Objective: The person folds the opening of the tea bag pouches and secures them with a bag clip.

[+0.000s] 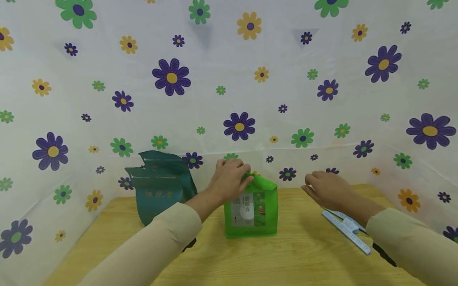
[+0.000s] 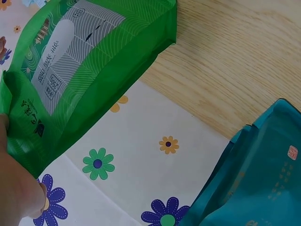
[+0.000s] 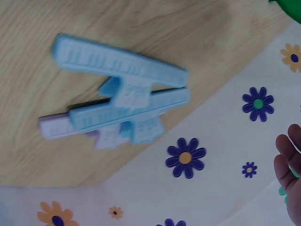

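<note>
A bright green tea bag (image 1: pixel 270 214) with a grey label stands upright on the table in the head view. My left hand (image 1: pixel 230 178) pinches its top edge at the upper left. In the left wrist view the same green bag (image 2: pixel 108 89) is seen from the side, its top gathered by the fingers. My right hand (image 1: pixel 327 188) hovers to the right of the bag, fingers loosely bent and holding nothing. Below it lie light blue bag clips (image 1: pixel 347 232). The right wrist view shows two blue clips (image 3: pixel 122 61) and a lilac clip (image 3: pixel 56 126) partly under one of them.
Teal tea bags (image 1: pixel 157 198) stand close together on the left of the wooden table (image 1: pixel 250 258), behind my left forearm. A white flower-print cloth (image 1: pixel 214 107) walls in the back and both sides, close behind the bags.
</note>
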### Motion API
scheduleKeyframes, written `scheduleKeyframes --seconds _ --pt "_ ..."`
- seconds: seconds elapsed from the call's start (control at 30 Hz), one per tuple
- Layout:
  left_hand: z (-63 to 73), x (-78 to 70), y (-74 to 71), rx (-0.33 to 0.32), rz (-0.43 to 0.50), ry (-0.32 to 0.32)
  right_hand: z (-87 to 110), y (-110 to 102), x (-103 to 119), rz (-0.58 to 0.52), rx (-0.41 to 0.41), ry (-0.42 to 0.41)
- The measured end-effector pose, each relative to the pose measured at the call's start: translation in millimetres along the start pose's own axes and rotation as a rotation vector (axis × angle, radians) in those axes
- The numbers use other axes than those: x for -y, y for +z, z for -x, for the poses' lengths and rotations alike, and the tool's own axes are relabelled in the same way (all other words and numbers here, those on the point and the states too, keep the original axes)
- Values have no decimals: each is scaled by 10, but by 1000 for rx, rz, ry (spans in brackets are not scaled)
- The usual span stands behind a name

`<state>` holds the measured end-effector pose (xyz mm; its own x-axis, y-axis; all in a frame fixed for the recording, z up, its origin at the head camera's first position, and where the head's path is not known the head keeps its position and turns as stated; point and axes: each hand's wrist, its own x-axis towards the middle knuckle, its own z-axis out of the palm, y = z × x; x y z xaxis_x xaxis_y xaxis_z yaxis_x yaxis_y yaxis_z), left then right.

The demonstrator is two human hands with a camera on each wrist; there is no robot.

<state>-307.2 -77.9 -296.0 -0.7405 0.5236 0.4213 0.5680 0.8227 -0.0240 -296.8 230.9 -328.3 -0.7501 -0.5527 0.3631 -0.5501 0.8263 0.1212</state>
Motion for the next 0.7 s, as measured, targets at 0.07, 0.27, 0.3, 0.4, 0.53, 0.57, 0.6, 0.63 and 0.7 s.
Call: scheduleKeyframes --seconds 0.07,0.27,0.3,0.4,0.53,0.57,0.6,0.63,0.7 --pt "0 -3 4 6 -13 0 74 32 -65 54 16 7" --pt "5 -1 23 15 -28 -13 270 142 -188 138 116 100" --pt "7 -1 28 14 -30 -14 304 166 -204 140 135 112" --pt "12 -4 34 10 -35 -15 414 236 -252 138 187 137" --pt "19 -18 23 17 -29 -17 550 292 -314 110 303 188" --pt "21 -20 21 18 -27 -17 577 296 -328 96 343 209" --pt "23 -21 20 20 -25 -17 602 301 -339 76 387 239" --pt "26 -22 20 20 -26 -16 627 303 -353 58 437 267" --pt "28 -19 28 20 -30 -16 667 294 -374 15 541 324"
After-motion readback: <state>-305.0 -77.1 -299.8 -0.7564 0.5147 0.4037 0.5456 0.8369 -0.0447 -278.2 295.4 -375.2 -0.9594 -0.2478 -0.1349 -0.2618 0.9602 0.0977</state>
